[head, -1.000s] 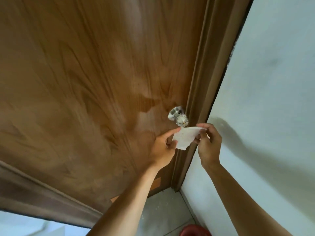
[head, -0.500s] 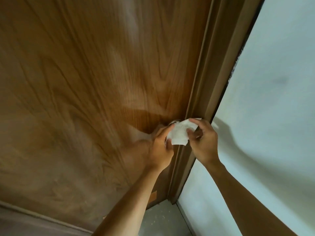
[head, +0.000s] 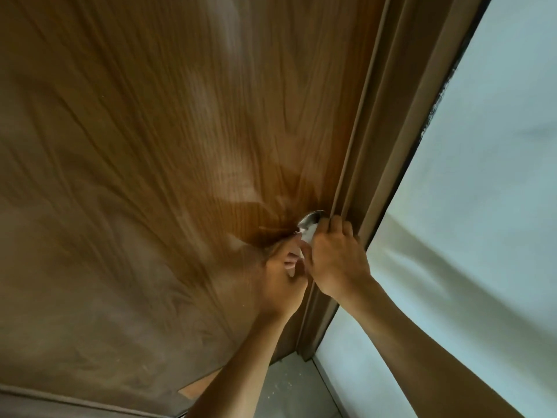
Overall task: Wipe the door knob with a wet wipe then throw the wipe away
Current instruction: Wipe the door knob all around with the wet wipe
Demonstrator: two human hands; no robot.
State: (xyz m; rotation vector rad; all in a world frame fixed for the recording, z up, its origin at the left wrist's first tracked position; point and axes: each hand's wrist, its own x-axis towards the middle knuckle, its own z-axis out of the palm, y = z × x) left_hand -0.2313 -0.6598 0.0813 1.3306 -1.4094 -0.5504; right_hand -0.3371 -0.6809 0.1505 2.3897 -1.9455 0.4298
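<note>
Wood-grain door filled most of the view, from 9 o'clock across to the centre. Its brown frame ran from 1 o'clock down to about 5 o'clock, and a pale wall lay beyond it at 3 o'clock. A small piece of grey floor showed at 6 o'clock, between the two forearms.

The knob sat just right of the centre, close beside the frame. Only its shiny metal top was visible; the rest was hidden behind the hands. The wipe was at the knob, just below the metal part, and showed only as a small white patch between the fingers.

The right hand was curled over the knob from the 4 o'clock side, its fingers pressed together on the wipe, with the fingertips almost touching the frame. The left hand was just beside it at 7 o'clock, touching it, with bent fingers near the lower edge of the wipe; I could not tell if it really pinched the wipe, because the right hand covered that place. The shadows of the hands fell on the door to the left of the knob. The frame was very near on the right, so there was little room on that side. No container was in view.
</note>
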